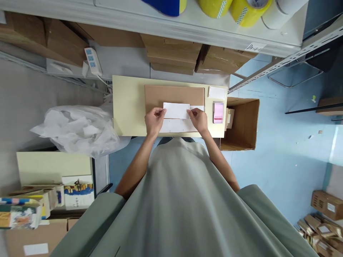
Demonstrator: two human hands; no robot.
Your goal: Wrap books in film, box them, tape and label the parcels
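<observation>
My left hand [154, 120] pinches the left end of a white paper slip [176, 110]. At the slip's other end, the fingers of my right hand [197, 119] are closed on its edge. The slip lies over a flat brown cardboard piece [174, 93] on a pale yellow tabletop [128, 107]. More white paper [177, 126] shows beneath and nearer to me, between my wrists. To the right of my right hand is a pink rectangular item [218, 112], its upper part blurred. Beyond it sits another white slip [217, 92].
An open cardboard box [243, 123] stands against the table's right end. Clear plastic bags [80, 128] bulge at the left. A shelf [160, 21] with yellow tape rolls [246, 12] overhangs the far side. Books [26, 210] are stacked lower left, and a power strip [93, 60] is upper left.
</observation>
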